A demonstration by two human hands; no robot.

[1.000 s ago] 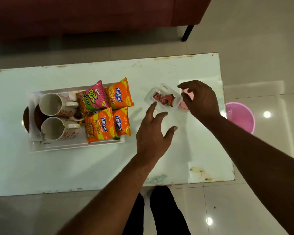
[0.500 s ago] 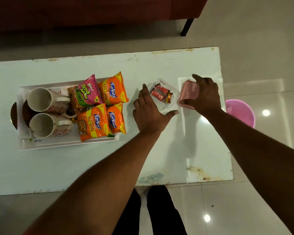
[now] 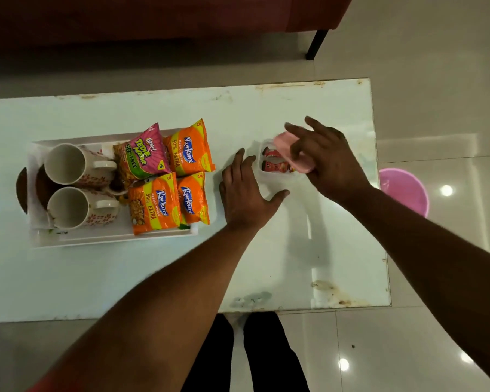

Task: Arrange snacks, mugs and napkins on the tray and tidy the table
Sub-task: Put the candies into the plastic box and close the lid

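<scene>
One view, the head view, covered the step.

1. Change: half a second earlier the right hand gripped the pink lid flat on the table, at 3 o'clock of the clear container. At this moment the lid was off the table and tilted over the container's 2 o'clock part, grasped between thumb and fingers. The left hand had moved to the container's 8 o'clock side. It lay released, fingers straight, palm down. Whether its fingertips touched the container wall could not be confirmed.

2. Meaning: the container was probably about to be closed, with the left hand steadying it. The lid was not yet seated.

3. Appearance: the container was small and transparent and held red sachets, which remained partly visible at its 8 o'clock side. It stood on the table, near the tray and at 3 o'clock of it. The tray carried two mugs lying on their sides and four snack packets. Napkins could not be identified with certainty.

4. Surroundings: a pink bucket stood on the floor at 3 o'clock of the table.
</scene>
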